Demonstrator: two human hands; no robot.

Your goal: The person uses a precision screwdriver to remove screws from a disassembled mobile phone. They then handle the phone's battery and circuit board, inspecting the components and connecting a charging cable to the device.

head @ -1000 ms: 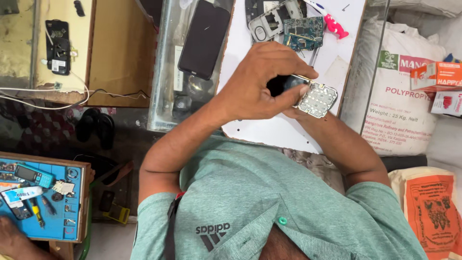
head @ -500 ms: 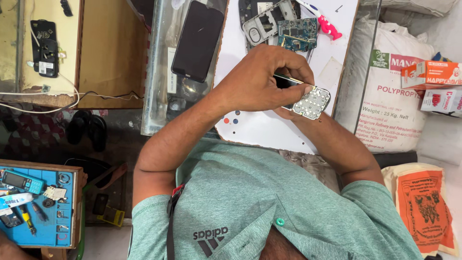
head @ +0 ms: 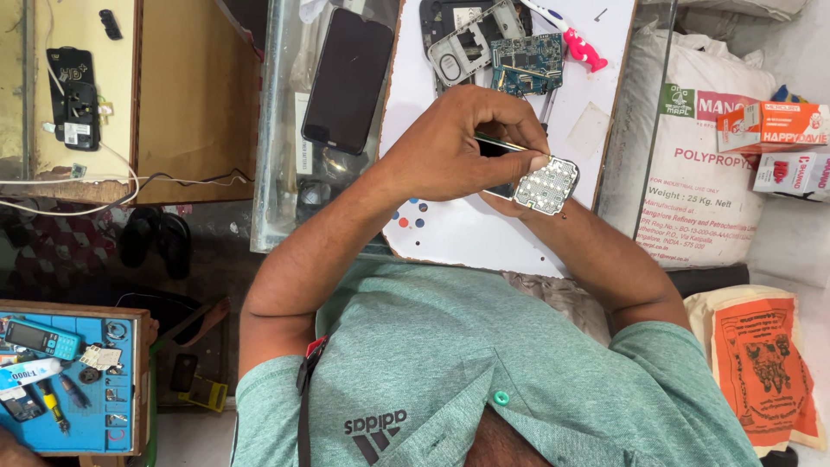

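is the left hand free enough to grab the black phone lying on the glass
Probably not right away. The left hand is pinching a thin tool over the small keypad board. The black phone lies uncovered just beside it, so the path looks free once the tool is set down.

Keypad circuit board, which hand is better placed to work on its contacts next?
Probably the left hand: it pinches a thin metal tool at the keypad circuit board, while the right hand cradles it underneath.

One dark smartphone (head: 347, 79), one green circuit board (head: 527, 62), one keypad board (head: 546, 184), two cartons (head: 769, 127), two sacks (head: 692, 173) were shown.
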